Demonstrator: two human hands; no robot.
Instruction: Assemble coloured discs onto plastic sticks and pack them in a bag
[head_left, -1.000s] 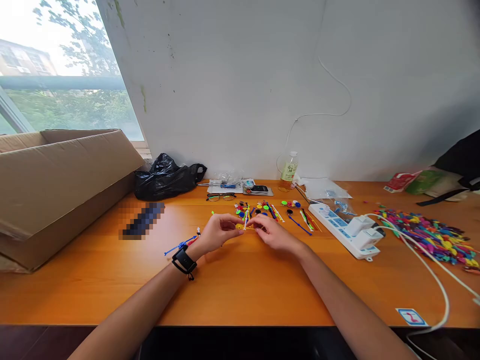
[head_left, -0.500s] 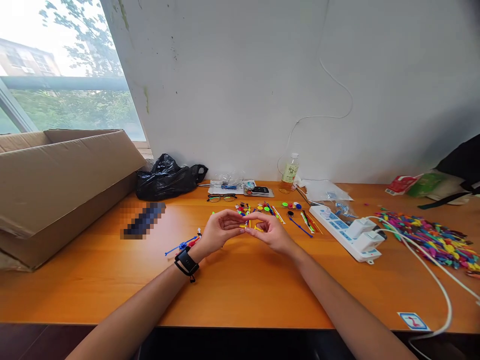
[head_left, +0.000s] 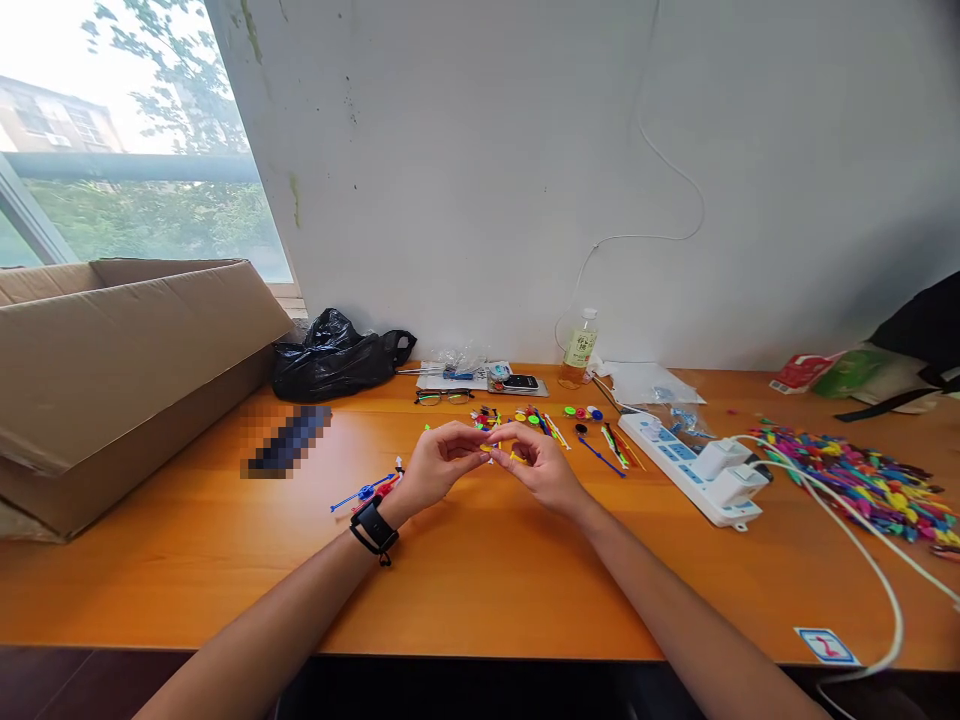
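Observation:
My left hand (head_left: 437, 466), with a black band on its wrist, and my right hand (head_left: 541, 465) meet above the orange table (head_left: 480, 570), fingertips pinched together. Between them they hold a small yellow plastic piece (head_left: 489, 448) with a thin stick; its exact shape is too small to tell. Just behind the hands lies a scatter of coloured sticks and small round caps (head_left: 551, 418). A blue and a red stick piece (head_left: 367, 490) lie on the table beside my left wrist.
A large open cardboard box (head_left: 112, 370) fills the left. A black plastic bag (head_left: 334, 355), glasses (head_left: 442, 396), a phone (head_left: 519, 381) and a bottle (head_left: 578, 347) stand by the wall. A white power strip (head_left: 694, 465) with cables and a heap of coloured pieces (head_left: 855, 475) lie right.
Both hands lifted slightly off the table and turned, palms more toward me, still pinching the yellow piece between them. Nothing else moved.

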